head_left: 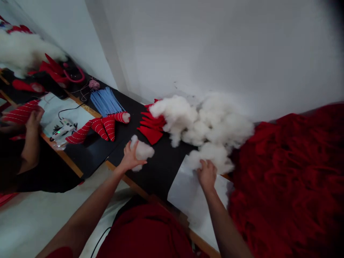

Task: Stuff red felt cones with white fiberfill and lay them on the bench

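A small wad of white stuffing (144,150) is in my left hand (130,156), over the black table, with the thumb below it and the fingers above. My right hand (207,174) rests at the front of a bigger clump of stuffing (215,154), its fingertips sunk into the fluff and partly hidden. Under that hand lies a white sheet (185,193) at the table's front edge. Behind the clump rises a large heap of the same stuffing (217,118). Red felt pieces (152,127) lie between the heap and my left hand.
A big pile of red fabric (290,179) stands on the right. Striped red stuffed pieces (103,127), blue strips (107,102) and a yarn ball (94,84) lie to the left. A co-worker's hand (34,118) holds a striped piece. The wall (215,46) borders the table.
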`<state>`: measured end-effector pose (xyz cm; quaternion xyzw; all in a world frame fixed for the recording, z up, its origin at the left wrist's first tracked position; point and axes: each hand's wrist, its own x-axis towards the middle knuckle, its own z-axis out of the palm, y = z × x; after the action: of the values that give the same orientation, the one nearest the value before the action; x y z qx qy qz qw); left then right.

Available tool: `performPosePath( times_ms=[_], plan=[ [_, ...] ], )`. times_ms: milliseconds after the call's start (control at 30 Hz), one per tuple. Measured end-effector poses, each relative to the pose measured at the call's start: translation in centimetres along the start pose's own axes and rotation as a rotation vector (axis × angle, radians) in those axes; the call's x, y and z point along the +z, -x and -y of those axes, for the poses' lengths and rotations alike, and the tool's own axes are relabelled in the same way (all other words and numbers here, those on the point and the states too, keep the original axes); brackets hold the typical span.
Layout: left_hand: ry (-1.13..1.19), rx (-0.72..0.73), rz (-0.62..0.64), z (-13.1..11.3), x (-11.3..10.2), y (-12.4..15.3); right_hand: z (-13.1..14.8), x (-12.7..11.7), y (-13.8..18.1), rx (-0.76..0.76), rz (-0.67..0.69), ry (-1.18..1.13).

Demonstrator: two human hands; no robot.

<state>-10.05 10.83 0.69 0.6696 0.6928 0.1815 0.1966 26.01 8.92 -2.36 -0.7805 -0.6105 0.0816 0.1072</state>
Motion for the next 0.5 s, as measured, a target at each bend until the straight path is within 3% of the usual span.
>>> performPosePath(
  times_ms=[67, 100, 167, 233, 300, 400, 500],
  plan=[
    [0.076, -0.033, 0.117, 0.3, 2.0, -0.2, -0.7, -1.4, 0.5, 0.097, -0.105, 0.059],
    [0.117, -0.036, 0.111, -0.2, 3.2, 0.1, -0.4, -1.8, 1.0, 0.097, -0.166, 0.064],
    [0.185, 0.000, 0.109, -2.5, 5.8, 1.2, 1.4, -2.2, 2.3, -0.030, -0.250, 0.001],
    [0.217, 0.033, 0.143, -5.8, 8.2, 2.3, 4.2, -1.8, 3.5, -0.266, -0.201, -0.155],
    [0.294, 0.078, 0.181, -9.1, 10.0, 2.9, 6.9, -1.0, 4.0, -0.409, -0.045, -0.330],
    [0.390, 0.119, 0.273, -12.2, 11.1, 2.8, 8.5, 0.3, 3.0, -0.236, 0.028, -0.489],
    [0.348, 0.160, 0.319, -13.0, 10.7, 2.2, 7.2, 0.8, 1.2, -0.068, 0.016, -0.555]
  ],
)
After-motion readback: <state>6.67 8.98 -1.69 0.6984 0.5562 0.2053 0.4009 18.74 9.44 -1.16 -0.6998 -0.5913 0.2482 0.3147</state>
